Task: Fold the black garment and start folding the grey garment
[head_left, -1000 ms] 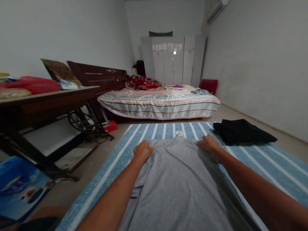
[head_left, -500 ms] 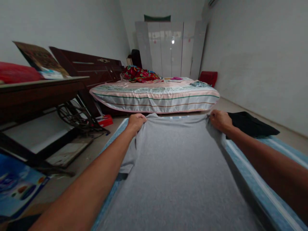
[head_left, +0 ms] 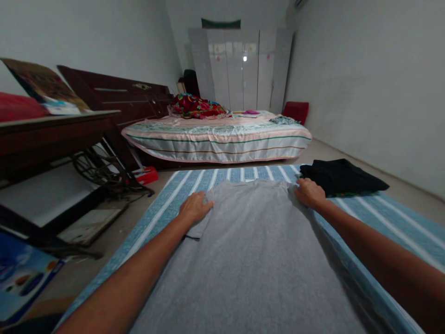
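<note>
A grey T-shirt (head_left: 257, 250) lies spread out in front of me on a blue and white striped sheet (head_left: 167, 195). At its far left shoulder rests my left hand (head_left: 195, 207), thumb apart from the fingers and laid on the cloth. A short sleeve (head_left: 200, 230) with a dark edge shows beside that wrist. My right hand (head_left: 310, 192) is at the far right shoulder, its fingers bent closed on the shirt's edge; the fingertips are partly hidden. Just beyond the right hand sits a folded black garment (head_left: 344, 176).
Behind the striped sheet stands a bed (head_left: 219, 144) with a red floral blanket (head_left: 196, 106). On the left are a sewing machine table (head_left: 62, 127), a red box (head_left: 146, 175) and a blue carton (head_left: 24, 278). A grey wardrobe (head_left: 232, 69) stands at the back.
The shirt's far end has come down onto the sheet and nearer to me, baring the stripes beyond it. My left hand has loosened from its pinch. Both hands sit lower in view.
</note>
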Motion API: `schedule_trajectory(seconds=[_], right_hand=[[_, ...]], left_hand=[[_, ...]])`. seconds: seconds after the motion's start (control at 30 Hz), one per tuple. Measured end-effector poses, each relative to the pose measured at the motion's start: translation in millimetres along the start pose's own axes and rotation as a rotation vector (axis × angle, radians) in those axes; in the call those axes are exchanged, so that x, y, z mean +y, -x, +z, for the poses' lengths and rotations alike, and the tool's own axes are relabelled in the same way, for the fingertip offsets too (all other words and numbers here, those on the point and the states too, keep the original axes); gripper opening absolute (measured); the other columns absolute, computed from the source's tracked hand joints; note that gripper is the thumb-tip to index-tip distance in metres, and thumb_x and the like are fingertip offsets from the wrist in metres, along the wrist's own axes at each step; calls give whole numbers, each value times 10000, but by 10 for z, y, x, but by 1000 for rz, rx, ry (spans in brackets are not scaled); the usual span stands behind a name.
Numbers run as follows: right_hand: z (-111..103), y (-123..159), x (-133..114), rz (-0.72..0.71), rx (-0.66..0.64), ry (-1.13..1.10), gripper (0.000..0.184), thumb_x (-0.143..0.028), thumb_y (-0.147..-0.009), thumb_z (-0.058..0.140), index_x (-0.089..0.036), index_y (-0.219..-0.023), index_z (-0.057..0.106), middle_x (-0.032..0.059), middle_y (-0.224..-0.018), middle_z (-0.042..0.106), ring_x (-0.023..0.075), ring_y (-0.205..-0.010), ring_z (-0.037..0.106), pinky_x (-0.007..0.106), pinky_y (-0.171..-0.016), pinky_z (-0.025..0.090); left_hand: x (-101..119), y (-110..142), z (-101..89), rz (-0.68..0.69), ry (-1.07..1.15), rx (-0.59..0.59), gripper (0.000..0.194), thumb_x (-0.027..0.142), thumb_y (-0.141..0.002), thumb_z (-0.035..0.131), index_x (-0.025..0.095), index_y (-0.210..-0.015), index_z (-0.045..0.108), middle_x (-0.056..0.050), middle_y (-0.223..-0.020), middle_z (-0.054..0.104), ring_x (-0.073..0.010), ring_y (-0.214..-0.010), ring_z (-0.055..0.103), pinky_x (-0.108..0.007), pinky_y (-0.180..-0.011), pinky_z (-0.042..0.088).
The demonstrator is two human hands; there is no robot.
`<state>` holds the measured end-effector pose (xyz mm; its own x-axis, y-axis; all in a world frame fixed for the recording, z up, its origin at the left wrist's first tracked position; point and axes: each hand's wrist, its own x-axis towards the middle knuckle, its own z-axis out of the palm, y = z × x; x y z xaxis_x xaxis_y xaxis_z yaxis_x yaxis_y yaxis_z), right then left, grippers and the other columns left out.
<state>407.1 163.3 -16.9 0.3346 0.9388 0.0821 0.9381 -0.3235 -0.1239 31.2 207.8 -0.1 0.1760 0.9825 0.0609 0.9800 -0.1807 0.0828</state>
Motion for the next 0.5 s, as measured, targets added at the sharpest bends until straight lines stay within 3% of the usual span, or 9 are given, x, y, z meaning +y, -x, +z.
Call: schedule_trajectory(seconds=[0.13,0.23,0.3,0.37,0.5], right_hand=[[-10,296,255,90,-20,-12,405,-419,-855,463,-130,-1120,564,179,-1113,598,319,-1057,558,394,-816,435],[-2,345,334,139,-39,-59,479,-479,-852,456,-130,-1168,545,172,-1063,637,306,-1005,599,368,-766,456],[23,308,330,153,-39,-89,506,-477,-843,471,-132,-1208,528,168,-1085,639,294,-1016,602,345,-753,461],[58,248,302,154,-42,-112,480,-428,-826,504,-132,-1202,543,157,-1083,648,270,-1002,615,307,-730,465],[98,158,260,132,-51,-116,303,-242,-787,503,-191,-1046,652,100,-1004,686,220,-922,649,245,-674,456]], left_hand=[[-35,414,-44,76,-53,-91,682,576,-760,506,104,-1252,494,-173,-1278,525,-309,-1153,497,-383,-931,405],[46,580,-76,78,-165,-105,425,430,-807,494,141,-1105,585,-144,-1199,575,-298,-1110,522,-388,-890,428],[112,603,-92,49,-222,-89,278,274,-840,433,155,-1005,622,-136,-1134,611,-282,-1074,553,-371,-844,447],[145,565,-112,11,-237,-76,274,176,-842,387,154,-954,635,-140,-1073,642,-270,-1028,589,-347,-803,458],[-26,334,-217,-72,-214,-48,315,173,-871,336,145,-996,624,-154,-984,675,-271,-939,637,-328,-734,472]])
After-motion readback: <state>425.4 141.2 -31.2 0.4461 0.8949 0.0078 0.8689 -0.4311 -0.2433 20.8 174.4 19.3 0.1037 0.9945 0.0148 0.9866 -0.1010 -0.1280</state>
